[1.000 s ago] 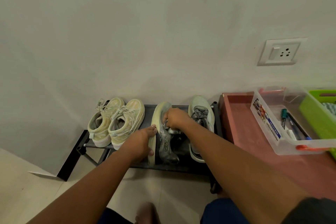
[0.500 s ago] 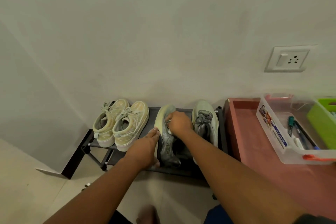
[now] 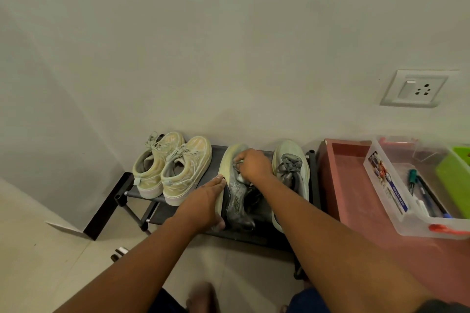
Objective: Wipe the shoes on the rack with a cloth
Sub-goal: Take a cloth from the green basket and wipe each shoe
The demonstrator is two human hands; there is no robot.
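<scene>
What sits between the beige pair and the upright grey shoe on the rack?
In the head view, the tipped grey shoe, with the left hand steadying its sole and the right hand pressing a cloth on it.

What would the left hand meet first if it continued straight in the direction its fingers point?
The left hand already rests on the tilted grey shoe; sliding on along its sole, it would likely reach the wall, though depth is unclear.
</scene>
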